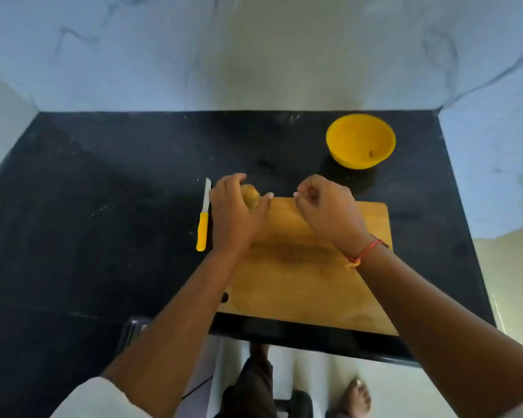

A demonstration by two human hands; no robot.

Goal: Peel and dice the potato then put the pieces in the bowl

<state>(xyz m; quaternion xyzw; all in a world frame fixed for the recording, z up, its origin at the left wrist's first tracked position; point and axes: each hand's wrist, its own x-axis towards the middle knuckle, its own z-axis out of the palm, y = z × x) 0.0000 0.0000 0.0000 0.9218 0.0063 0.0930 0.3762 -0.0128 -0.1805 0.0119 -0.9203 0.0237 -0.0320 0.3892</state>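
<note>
- Now the left hand [236, 212] grasps the potato [250, 198], with the fingers arched over its top and the thumb stretched along its near side.
- Only a rounded, tan, dull-skinned patch of the potato shows between thumb and fingers; it sits at the far left corner of the board [299, 282], and the skin that shows is unpeeled.
- The right hand [326, 212] hovers just to the right of the left hand, loosely clenched, fingertips tucked in toward the thumb; nothing can be seen inside it.
- A red thread bracelet [366, 251] with a small knot circles the right wrist.
- The board is a flat rectangle of pale wood with a darker worn band across its middle; it lies under both hands and forearms.
- The knife [204, 215] lies just left of the left hand, apart from it: a narrow white blade pointing away and a smooth yellow plastic handle.
- The bowl [360, 143], round, glossy yellow plastic, stands beyond the right hand and to its right, well apart, with one small brown speck inside.
- The counter [88, 206] is black speckled stone with a polished front edge.
</note>
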